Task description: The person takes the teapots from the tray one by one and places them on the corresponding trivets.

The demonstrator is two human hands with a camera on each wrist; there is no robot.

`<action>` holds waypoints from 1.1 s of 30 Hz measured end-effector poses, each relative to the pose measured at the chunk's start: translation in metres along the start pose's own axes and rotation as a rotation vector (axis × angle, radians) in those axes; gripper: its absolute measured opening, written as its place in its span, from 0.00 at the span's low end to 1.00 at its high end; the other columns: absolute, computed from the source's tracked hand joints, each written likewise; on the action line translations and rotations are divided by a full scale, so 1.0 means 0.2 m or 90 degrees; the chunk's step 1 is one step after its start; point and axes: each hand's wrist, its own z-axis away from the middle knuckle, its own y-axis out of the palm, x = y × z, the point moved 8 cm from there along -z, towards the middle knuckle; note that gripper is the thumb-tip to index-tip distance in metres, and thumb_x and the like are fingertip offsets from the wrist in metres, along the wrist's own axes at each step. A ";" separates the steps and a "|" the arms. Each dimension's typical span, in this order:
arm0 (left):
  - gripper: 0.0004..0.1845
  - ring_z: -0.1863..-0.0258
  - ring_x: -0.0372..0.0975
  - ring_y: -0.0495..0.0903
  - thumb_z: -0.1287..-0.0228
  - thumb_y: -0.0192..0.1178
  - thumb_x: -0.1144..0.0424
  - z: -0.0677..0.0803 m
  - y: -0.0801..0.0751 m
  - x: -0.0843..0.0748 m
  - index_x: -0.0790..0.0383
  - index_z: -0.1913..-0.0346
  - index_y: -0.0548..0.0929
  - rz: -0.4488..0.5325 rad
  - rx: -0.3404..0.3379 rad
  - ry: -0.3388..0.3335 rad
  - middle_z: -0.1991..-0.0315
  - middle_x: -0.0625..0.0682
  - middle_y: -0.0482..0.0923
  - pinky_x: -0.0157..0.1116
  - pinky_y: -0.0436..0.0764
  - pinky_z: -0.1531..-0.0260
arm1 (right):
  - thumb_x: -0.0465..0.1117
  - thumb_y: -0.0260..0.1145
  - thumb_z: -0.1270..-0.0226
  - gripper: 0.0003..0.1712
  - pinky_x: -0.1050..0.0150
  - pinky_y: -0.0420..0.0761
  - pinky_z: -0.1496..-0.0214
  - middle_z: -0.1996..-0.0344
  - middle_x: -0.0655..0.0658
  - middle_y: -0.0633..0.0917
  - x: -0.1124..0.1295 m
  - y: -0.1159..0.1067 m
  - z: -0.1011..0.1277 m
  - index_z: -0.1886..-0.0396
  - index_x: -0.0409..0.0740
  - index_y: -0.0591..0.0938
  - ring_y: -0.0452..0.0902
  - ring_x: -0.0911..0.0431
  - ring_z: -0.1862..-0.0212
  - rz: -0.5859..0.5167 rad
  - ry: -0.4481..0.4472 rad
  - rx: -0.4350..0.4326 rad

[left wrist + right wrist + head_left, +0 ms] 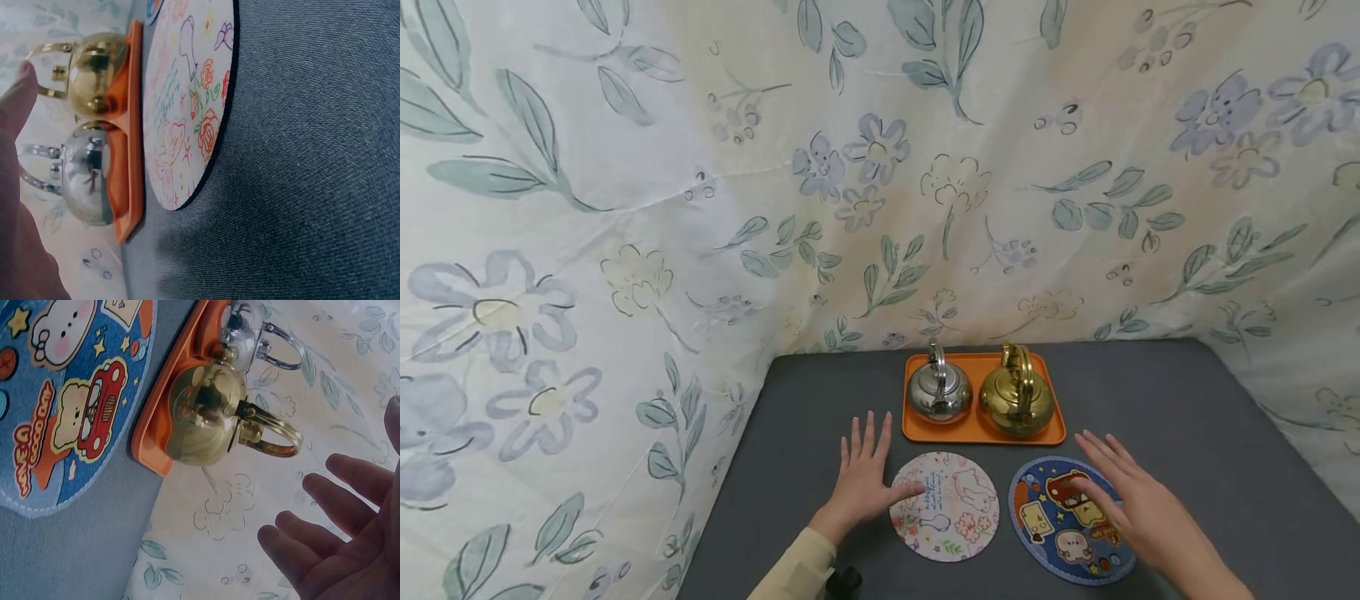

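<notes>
Orange tray (912,429) sits at the far middle of the grey table. Silver kettle (938,390) on its left half, gold kettle (1017,396) on its right, handles upright. Left hand (863,479), fingers spread and empty, lies just short of the tray, nearer the silver kettle. Right hand (1123,492), also spread and empty, hovers over the blue cartoon mat (1045,533), gold kettle ahead and slightly left.

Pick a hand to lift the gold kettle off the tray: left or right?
Right. The right hand hovers open just below the gold kettle; the left hand sits nearer the silver kettle.
</notes>
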 end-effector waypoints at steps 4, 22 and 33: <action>0.66 0.20 0.57 0.26 0.47 0.64 0.25 -0.02 0.01 0.01 0.41 0.18 0.31 0.011 -0.011 -0.004 0.17 0.54 0.28 0.67 0.40 0.27 | 0.59 0.59 0.24 0.38 0.25 0.66 0.41 0.25 0.37 0.67 0.03 -0.01 -0.01 0.20 0.55 0.62 0.59 0.33 0.26 0.005 -0.014 -0.018; 0.63 0.20 0.62 0.35 0.47 0.55 0.20 -0.07 0.07 0.07 0.41 0.18 0.36 0.016 -0.035 -0.012 0.17 0.57 0.34 0.67 0.46 0.27 | 0.51 0.71 0.32 0.36 0.33 0.79 0.50 0.36 0.31 0.79 0.14 -0.03 -0.03 0.29 0.41 0.74 0.78 0.33 0.40 -0.001 -0.074 -0.162; 0.61 0.20 0.63 0.38 0.46 0.54 0.19 -0.11 0.09 0.11 0.44 0.17 0.44 0.018 -0.020 -0.043 0.18 0.60 0.42 0.67 0.46 0.27 | 0.42 0.81 0.48 0.34 0.39 0.83 0.59 0.48 0.30 0.86 0.16 -0.06 -0.03 0.40 0.36 0.83 0.86 0.36 0.56 -0.017 -0.100 -0.270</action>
